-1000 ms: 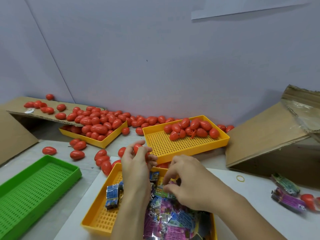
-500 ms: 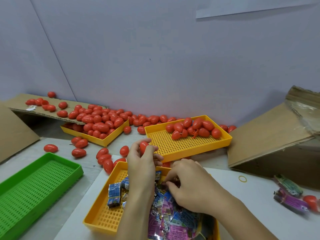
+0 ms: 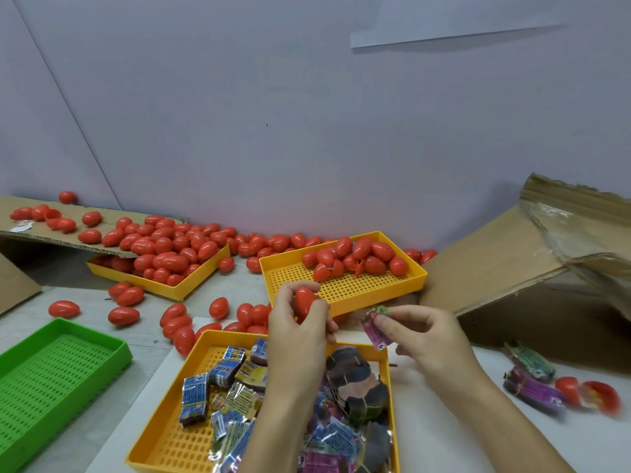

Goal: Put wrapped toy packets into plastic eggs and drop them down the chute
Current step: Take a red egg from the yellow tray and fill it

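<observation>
Mid-cycle, by the look of it. Left hand (image 3: 300, 322) at frame centre, fingers wrapped round a red egg (image 3: 305, 302); right hand (image 3: 423, 332) just beside, fingers pinching a purple packet (image 3: 375, 331). Not yet stuffed, closed or dropped. Plenty more packets in the near yellow tray (image 3: 164, 404).

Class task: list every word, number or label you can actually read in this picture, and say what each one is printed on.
"9": on the purple packet pinched by the right hand.
Print on the blue packets in the yellow tray: too small and blurred to read.
Red egg in the left hand: no text.
</observation>
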### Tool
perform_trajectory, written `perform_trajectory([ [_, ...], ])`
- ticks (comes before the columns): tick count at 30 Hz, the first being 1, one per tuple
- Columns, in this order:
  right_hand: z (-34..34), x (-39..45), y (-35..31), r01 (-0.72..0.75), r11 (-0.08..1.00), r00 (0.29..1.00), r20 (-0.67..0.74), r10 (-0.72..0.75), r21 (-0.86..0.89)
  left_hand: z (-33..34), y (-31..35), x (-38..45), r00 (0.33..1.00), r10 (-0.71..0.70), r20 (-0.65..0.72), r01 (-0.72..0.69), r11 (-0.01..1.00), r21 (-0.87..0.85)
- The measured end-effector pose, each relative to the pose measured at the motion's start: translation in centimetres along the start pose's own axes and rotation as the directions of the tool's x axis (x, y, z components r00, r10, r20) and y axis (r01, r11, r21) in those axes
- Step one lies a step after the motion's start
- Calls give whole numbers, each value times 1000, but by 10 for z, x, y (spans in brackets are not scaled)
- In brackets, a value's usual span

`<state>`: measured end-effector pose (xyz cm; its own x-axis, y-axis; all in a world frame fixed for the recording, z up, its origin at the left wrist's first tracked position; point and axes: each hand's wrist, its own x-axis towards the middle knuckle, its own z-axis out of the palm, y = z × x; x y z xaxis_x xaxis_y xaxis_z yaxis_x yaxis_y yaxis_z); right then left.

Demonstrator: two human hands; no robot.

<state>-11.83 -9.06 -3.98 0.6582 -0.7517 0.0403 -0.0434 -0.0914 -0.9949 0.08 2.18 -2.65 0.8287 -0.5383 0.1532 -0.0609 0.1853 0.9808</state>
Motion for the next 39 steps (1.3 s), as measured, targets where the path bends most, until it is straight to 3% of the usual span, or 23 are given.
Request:
perform_trajectory([
  [4, -12, -9, 20, -124, 971, 990, -45, 136, 207, 14, 2, -12, 994, -5, 109, -9, 992, 124],
  [13, -13, -15, 24, -37, 943, 999, 5, 38, 331, 30, 3, -25, 945, 154, 287, -273, 856, 438],
  [19, -14, -10, 29, -114, 889, 986, -58, 155, 444, 0, 8, -11, 982, 104, 159, -170, 855, 489],
  [25, -15, -6, 30, -138, 855, 980, -55, 190, 499, -47, 15, 3, 972, -27, 232, -158, 656, 738],
  [31, -15, -7, 30, -90, 898, 986, -91, 143, 431, -39, 11, 0, 963, 26, 269, -225, 629, 745],
  [35, -14, -8, 29, -84, 933, 989, -82, 120, 351, -15, 14, -7, 956, 159, 246, -280, 743, 608],
  [39, -12, -11, 27, -58, 955, 998, -20, 67, 292, 15, 8, -19, 947, 130, 292, -267, 823, 502],
])
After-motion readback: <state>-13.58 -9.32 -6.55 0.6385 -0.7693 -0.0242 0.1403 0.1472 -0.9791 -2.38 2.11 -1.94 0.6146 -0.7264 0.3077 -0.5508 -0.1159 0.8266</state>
